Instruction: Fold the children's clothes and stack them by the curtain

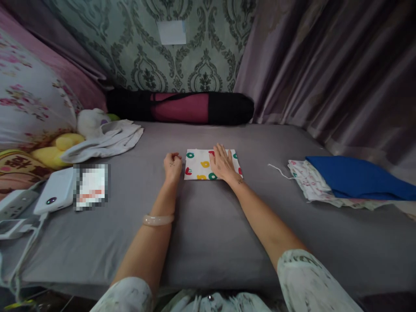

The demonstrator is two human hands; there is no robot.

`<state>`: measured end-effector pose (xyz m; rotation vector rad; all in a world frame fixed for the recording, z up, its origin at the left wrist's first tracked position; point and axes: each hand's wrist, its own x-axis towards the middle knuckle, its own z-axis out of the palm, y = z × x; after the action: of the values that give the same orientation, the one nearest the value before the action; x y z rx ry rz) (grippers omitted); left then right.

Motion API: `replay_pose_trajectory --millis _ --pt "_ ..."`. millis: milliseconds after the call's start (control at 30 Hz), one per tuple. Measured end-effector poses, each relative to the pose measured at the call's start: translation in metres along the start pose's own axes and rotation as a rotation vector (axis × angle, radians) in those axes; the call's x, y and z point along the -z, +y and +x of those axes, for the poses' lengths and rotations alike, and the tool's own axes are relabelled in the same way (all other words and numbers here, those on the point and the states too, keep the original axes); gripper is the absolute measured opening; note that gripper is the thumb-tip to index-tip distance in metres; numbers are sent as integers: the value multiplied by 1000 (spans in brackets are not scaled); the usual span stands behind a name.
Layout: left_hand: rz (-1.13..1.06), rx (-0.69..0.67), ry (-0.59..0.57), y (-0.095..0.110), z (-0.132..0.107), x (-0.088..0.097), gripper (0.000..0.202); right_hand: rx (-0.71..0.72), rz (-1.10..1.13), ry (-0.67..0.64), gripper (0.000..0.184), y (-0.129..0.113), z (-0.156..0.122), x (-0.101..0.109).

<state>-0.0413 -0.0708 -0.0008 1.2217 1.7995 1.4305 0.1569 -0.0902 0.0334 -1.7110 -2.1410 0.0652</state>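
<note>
A small folded white cloth (pixel 198 165) with coloured ring prints lies in the middle of the grey bed sheet (pixel 208 225). My right hand (pixel 222 163) rests flat on its right half, fingers stretched out. Just left of the cloth, my left hand (pixel 172 164) sits on the sheet curled into a loose fist, with nothing visible in it. A pale bangle circles my left wrist.
At the right lie a blue cloth (pixel 357 177) on printed white fabric (pixel 308 182) with a loose string. A black and maroon rolled bag (pixel 182 107) lies at the back. At the left are white garments (pixel 107 138), plush toys (pixel 61 147), a power bank (pixel 55 190) and cables.
</note>
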Motion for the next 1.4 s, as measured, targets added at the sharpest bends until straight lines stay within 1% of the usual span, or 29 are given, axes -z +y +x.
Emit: replay_pose_trajectory --millis 67,133,267,367,433,533,633,733,867,933,1000,1067,1167,1300,1400 --pt "6 -3 9 2 -2 0 22 28 -48 24 57 9 -3 5" --pt "19 -25 4 7 -6 0 20 64 -83 9 57 17 -6 5" --pt "74 -72 -20 19 -16 -1 17 60 -73 -83 57 28 -13 -5" --pt "124 -103 -38 24 -21 -3 18 47 -50 -110 58 30 -14 -10" --pt "167 -151 -53 24 -23 -5 20 44 -39 -114 58 31 -14 -11" --pt "250 -268 -88 23 -27 -10 22 33 -24 -133 58 32 -13 -10" --pt "381 -385 -159 24 -30 -16 26 26 -10 -177 57 32 -10 -7" --pt "537 -456 -261 31 -33 -25 34 21 -4 -204 58 33 -4 0" --pt "685 -537 -431 44 -33 -41 39 32 -59 -137 56 37 4 5" --pt "726 -573 -479 46 -31 -49 40 30 -82 -134 56 41 6 3" --pt "755 -589 -513 43 -30 -54 43 16 -92 -159 56 44 7 -2" --pt "781 -577 -534 37 -29 -58 46 -4 -89 -183 57 47 6 -7" --pt "787 -546 -538 29 -26 -60 47 -15 -85 -203 58 49 7 -11" --pt "756 -523 -589 33 -18 -58 44 -6 -84 -237 58 50 10 -8" --pt "757 -539 -577 37 -7 -55 41 13 -90 -200 58 51 12 -5"
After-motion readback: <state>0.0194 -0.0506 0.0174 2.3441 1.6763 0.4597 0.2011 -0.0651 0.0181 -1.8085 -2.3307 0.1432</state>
